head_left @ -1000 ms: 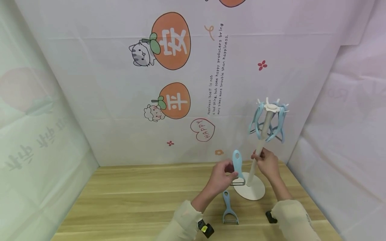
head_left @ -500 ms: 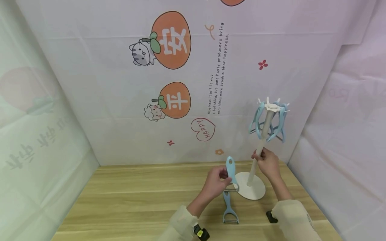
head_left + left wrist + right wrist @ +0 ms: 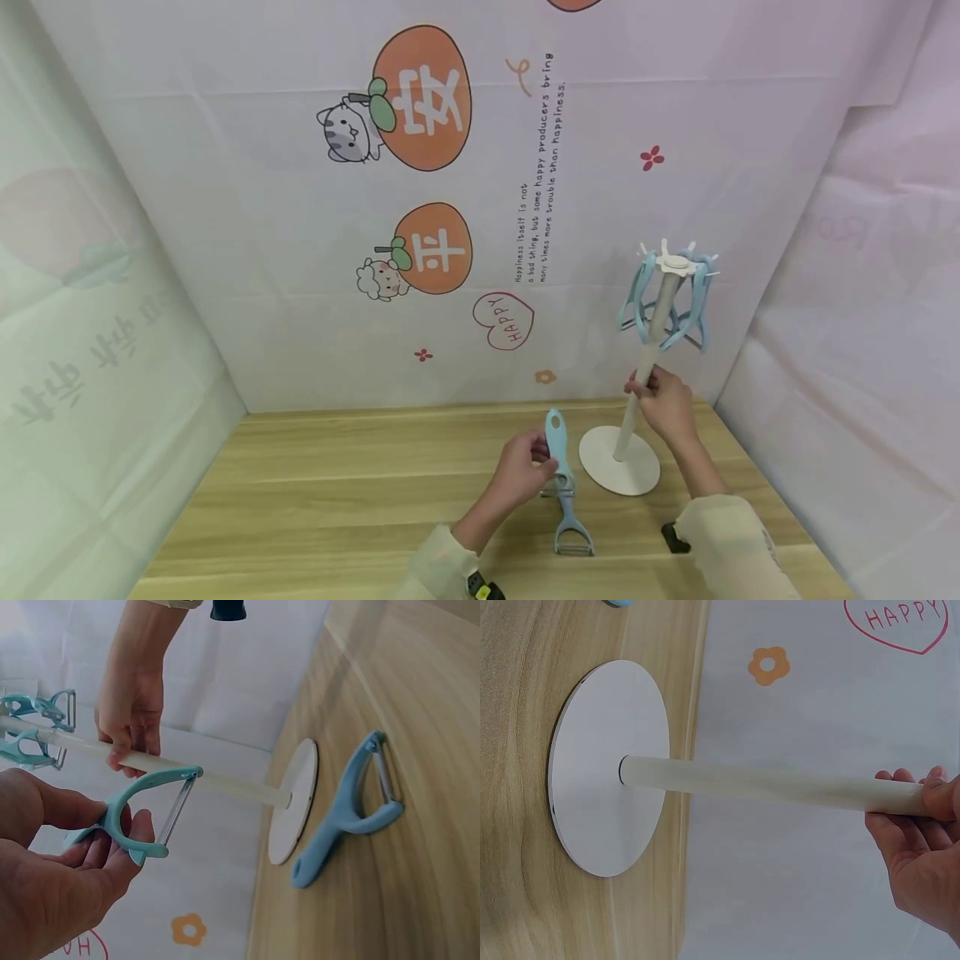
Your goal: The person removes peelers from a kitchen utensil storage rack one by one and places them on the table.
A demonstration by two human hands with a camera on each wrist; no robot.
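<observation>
My left hand [image 3: 521, 462] pinches a light blue peeler [image 3: 556, 440] between thumb and fingers, its holed handle end up and its blade down. In the left wrist view this peeler [image 3: 120, 817] hangs above the wooden table. A second blue peeler [image 3: 572, 529] lies flat on the table, its handle end overlapped by the held one in the head view. My right hand [image 3: 665, 402] grips the white pole [image 3: 647, 362] of a stand about midway up. Several blue peelers [image 3: 701, 300] hang from the stand's hooked top [image 3: 677, 263].
The stand's round white base [image 3: 619, 471] rests on the wooden table [image 3: 360, 483], right of the lying peeler. A printed white cloth [image 3: 300, 350] rises behind the table, and pale cloth walls [image 3: 840, 350] close in both sides.
My left hand has moved left and down with its peeler, away from the stand and over the lying peeler's handle. The right hand keeps its grip on the pole.
</observation>
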